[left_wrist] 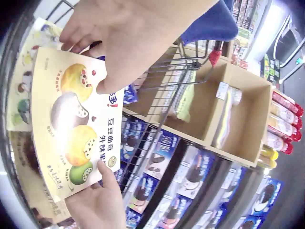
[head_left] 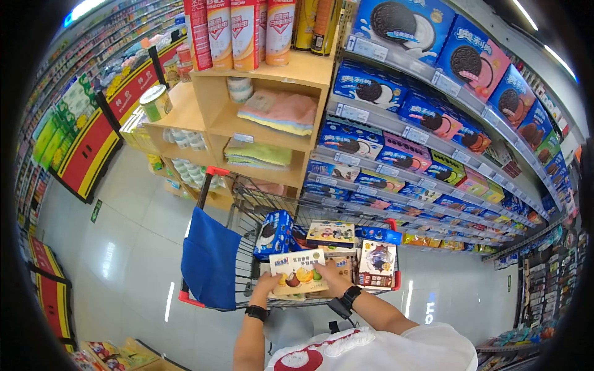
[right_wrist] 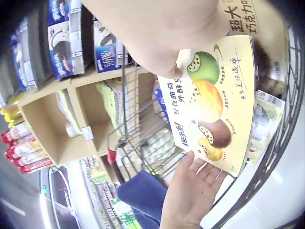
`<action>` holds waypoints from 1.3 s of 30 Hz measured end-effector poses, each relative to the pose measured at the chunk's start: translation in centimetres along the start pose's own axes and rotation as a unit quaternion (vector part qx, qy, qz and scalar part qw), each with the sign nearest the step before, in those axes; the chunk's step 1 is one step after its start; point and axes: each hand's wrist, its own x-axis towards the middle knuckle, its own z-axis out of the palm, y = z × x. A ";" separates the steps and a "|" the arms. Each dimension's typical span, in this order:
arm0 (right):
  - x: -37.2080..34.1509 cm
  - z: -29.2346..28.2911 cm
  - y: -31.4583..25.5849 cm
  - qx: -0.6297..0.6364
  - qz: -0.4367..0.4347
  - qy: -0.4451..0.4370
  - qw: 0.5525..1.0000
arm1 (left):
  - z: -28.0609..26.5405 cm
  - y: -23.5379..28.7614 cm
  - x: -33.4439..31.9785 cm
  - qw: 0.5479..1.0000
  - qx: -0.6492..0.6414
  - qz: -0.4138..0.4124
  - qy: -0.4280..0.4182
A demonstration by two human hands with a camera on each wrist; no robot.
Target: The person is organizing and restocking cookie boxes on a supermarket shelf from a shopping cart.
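Supermkt shelves [head_left: 383,123] beside cart [head_left: 216,170], hands [head_left: 266,284] w/ box [head_left: 297,272] over other pkgs [head_left: 331,232].

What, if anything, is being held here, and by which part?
A cream box printed with rounded, coloured shapes, held by its opposite ends: the left hand at one, the right hand at the other.

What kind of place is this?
It looks like a supermarket. Cookie boxes are lined up in rows on long shelves, little price tags run along the shelf edges, and there's a shopping cart with more boxes inside.
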 end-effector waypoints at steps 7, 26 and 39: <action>-2.2 -8.7 -9.4 0.187 -0.103 -0.078 0.974 | 0.0 10.0 -5.0 0.912 -0.378 0.157 -0.019; -29.2 -36.3 -1.2 0.565 0.040 -0.566 0.599 | 28.0 28.8 -33.6 0.807 -0.114 0.558 -0.156; -35.3 -48.5 4.7 0.649 -0.041 -0.478 0.590 | 45.8 32.6 -38.4 0.777 -0.069 0.462 -0.422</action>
